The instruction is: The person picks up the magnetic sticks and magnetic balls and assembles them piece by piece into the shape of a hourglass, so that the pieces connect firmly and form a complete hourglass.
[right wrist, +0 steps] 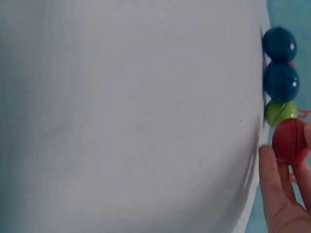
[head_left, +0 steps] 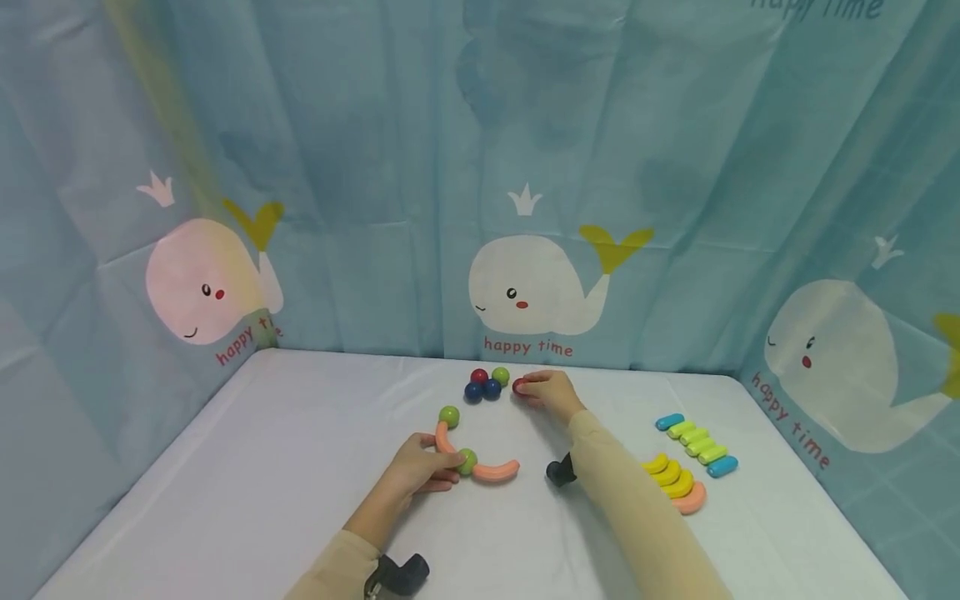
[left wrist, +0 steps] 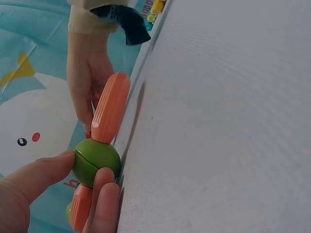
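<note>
Left hand (head_left: 422,463): we are seeing it pinching a green ball (left wrist: 99,154), probably for steadying the orange curved pieces (head_left: 496,472) adjoining it. Right hand (head_left: 552,394): gripping a red ball (right wrist: 287,141), beyond and right of that green ball.

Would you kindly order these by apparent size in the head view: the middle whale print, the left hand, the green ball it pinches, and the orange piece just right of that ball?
From largest to smallest:
1. Whale print
2. Left hand
3. Orange piece
4. Green ball, partly hidden by that hand
</note>
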Demonstrator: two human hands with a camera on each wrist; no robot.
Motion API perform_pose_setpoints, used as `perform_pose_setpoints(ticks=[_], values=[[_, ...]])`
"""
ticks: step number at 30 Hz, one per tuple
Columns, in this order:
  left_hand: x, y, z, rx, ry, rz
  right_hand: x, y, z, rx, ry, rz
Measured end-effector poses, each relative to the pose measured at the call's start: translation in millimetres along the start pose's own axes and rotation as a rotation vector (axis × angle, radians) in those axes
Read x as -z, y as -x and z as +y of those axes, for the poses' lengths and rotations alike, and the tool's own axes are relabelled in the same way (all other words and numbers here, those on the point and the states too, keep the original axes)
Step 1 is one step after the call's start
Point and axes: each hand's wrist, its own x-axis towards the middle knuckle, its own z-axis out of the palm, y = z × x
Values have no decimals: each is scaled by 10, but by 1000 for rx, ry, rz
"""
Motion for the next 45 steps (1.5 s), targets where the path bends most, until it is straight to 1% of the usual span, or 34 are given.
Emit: perform_pose_setpoints(ticks=[1, 7, 12, 16, 19, 24, 30, 33, 40, 45], values=[[-4, -4, 2, 0, 0, 0, 17, 35, 4, 0, -6, -23], [-4, -24, 1, 2, 11, -8, 90, 282, 25, 18, 42, -145], [6, -19, -4, 7, 8, -9, 157, 467, 78, 27, 73, -212], [10, -29, 0, 6, 17, -10, 211, 560, 101, 18, 69, -244], [22, -37, 1, 3, 19, -7, 236, 591, 119, 6, 59, -266], [22, -46, -10, 7, 17, 1, 271, 647, 162, -4, 83, -310], [12, -51, -3, 15, 6, -5, 309, 737, 193, 26, 140, -365], [14, -52, 10, 16, 9, -3, 313, 749, 194, 43, 161, -388], [3, -57, -1, 16, 1, -2, 310, 759, 193, 43, 214, -386], [1, -55, -14, 22, -5, 1, 283, 779, 187, 55, 234, -409]])
